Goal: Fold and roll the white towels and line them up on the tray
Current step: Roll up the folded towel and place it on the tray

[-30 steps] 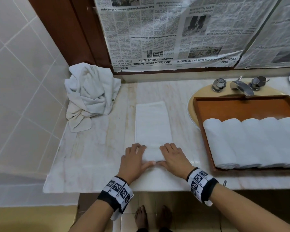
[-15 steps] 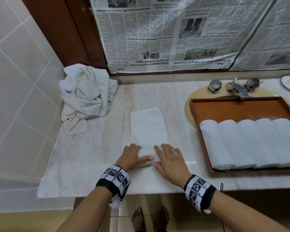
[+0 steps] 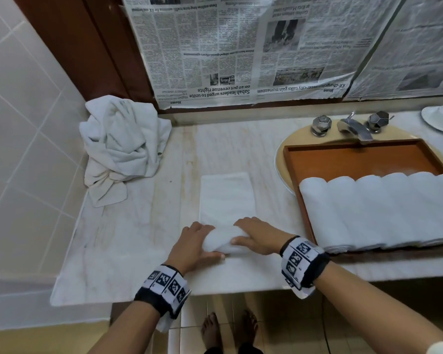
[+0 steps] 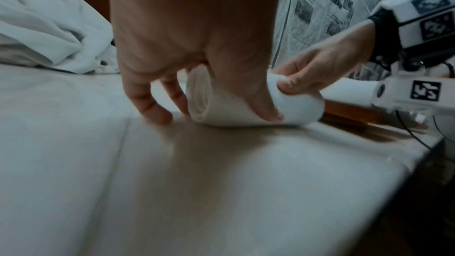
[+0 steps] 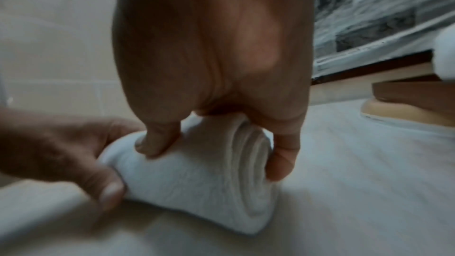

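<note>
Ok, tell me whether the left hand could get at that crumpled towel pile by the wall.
Probably yes, once freed. The left hand now grips the half-rolled towel; only bare counter lies between it and the crumpled pile.

Matt terry towel (image 3: 225, 200), glossy marble counter (image 3: 128, 246)

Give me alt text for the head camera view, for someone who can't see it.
Both hands, left hand and right hand, grip a half-rolled white towel on a marble counter. To the right, a wooden tray over the sink holds a row of rolled towels; crumpled towels sit back left.
</note>
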`<state>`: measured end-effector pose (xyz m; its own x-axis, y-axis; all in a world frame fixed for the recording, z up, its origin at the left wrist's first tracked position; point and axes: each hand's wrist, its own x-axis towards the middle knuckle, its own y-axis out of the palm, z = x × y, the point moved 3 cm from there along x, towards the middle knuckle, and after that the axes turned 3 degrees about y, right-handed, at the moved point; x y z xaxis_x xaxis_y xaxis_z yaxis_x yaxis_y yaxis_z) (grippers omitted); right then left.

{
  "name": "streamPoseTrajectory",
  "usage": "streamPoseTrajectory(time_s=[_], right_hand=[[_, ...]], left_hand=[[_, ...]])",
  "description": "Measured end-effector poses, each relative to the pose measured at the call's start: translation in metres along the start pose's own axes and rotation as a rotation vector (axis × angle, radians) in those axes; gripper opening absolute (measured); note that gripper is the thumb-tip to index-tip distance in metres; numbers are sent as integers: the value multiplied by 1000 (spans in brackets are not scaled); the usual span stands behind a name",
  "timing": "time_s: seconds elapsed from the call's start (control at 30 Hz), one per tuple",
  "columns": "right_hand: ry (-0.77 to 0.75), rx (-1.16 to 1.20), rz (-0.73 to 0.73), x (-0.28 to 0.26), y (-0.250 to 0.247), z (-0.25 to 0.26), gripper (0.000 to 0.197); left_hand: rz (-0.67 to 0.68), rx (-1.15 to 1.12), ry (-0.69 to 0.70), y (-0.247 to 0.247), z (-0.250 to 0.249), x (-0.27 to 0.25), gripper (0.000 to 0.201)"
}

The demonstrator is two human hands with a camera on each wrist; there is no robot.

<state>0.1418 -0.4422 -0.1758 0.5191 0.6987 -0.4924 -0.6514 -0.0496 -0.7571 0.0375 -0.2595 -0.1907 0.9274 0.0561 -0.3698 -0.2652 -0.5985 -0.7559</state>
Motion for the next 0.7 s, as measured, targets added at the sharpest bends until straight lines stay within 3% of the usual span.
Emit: streamPoseTrajectory(time_s=[0.1, 0.2, 0.23, 0.3, 0.4, 0.5, 0.7], right_hand=[[6, -300, -405, -17, 14, 11, 41], [36, -348, -542, -27, 36, 24, 54], [32, -327, -533, -27, 40, 24, 64], [29, -320, -493, -25, 40, 20, 77], [74, -308, -365, -16, 31, 16, 75], [60, -240, -270, -8, 16, 14, 67], [77, 22, -42, -7, -1, 5, 66]], left_hand=[[111, -40, 0, -12, -4, 10, 71], [150, -119, 1, -15, -6, 20, 43], [144, -129, -5, -14, -5, 21, 45], [129, -123, -11, -12, -3, 19, 65], [-35, -61, -19, -8, -4, 5, 90], [-183, 33, 75, -5, -7, -5, 85], [-30, 23, 45, -11, -3, 4, 74]])
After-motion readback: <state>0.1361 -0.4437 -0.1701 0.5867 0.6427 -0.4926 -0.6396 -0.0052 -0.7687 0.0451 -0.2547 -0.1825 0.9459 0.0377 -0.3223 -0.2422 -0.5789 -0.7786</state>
